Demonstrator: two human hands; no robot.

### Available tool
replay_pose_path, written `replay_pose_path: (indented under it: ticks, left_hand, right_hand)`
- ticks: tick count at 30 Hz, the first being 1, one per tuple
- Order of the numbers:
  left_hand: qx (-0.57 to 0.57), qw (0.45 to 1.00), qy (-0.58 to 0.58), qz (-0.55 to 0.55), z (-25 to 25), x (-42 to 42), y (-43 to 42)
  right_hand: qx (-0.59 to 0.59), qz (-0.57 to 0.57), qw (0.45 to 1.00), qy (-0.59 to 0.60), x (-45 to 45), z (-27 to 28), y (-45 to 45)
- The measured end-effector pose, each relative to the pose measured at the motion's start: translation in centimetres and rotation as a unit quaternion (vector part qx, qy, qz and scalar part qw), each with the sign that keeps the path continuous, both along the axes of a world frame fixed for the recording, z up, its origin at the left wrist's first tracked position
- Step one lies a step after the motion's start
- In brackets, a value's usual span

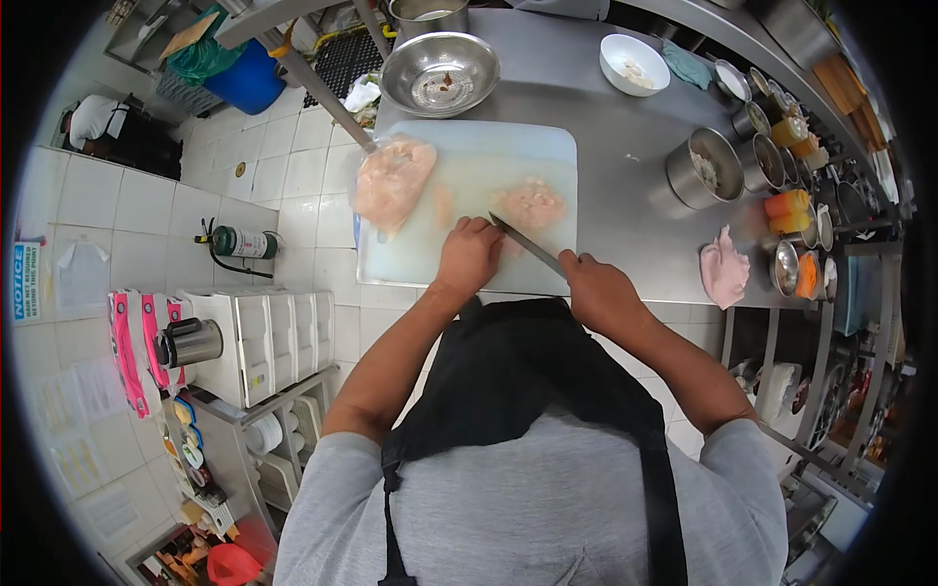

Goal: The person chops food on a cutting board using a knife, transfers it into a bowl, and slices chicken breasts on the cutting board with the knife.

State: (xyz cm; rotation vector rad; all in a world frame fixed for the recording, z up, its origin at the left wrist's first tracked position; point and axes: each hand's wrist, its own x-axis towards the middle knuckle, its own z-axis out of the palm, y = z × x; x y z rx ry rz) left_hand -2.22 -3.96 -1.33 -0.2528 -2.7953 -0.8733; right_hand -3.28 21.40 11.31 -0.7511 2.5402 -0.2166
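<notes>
My right hand [601,293] is closed round the handle of a kitchen knife [532,246], its blade slanting up and left over the white cutting board [391,264]. Close to the blade tip, my left hand [469,254] has its fingers curled down on a small piece of raw chicken [513,250], mostly hidden by the fingers and blade. Beyond the knife lies a heap of cut raw chicken [532,202]. A pale strip of meat [444,203] rests left of it. At the board's left edge sits a plastic bag of raw chicken [394,181].
A steel bowl [440,76] stands behind the board. Farther right on the steel table [616,146] are a white bowl [634,65], a steel pot [704,168] and a pink cloth [724,266]. Sauce bottles [788,210] and containers line the right edge. A person [107,127] bends down at far left.
</notes>
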Motion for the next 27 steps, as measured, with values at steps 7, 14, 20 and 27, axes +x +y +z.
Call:
replay_pose_path:
  ticks: [7,14,20,27]
  left_hand:
    - [0.007,1.000,-0.002,-0.018,-0.3,-0.5,-0.3]
    - [0.009,0.999,-0.033,-0.041,-0.3,-0.5,-1.0]
    - [0.029,0.998,-0.045,-0.021,0.9,-0.4,-2.0]
    - [-0.021,0.988,-0.031,-0.150,2.6,-2.2,-1.5]
  right_hand:
    - [0.014,-0.021,0.999,-0.046,-0.7,-0.4,-0.4]
    - [-0.028,-0.025,0.996,-0.081,-3.5,-3.3,-1.6]
    - [-0.074,-0.068,0.994,-0.043,-2.2,-0.7,-0.3]
    - [-0.096,-0.106,0.990,0.009,-2.2,-2.0,0.9]
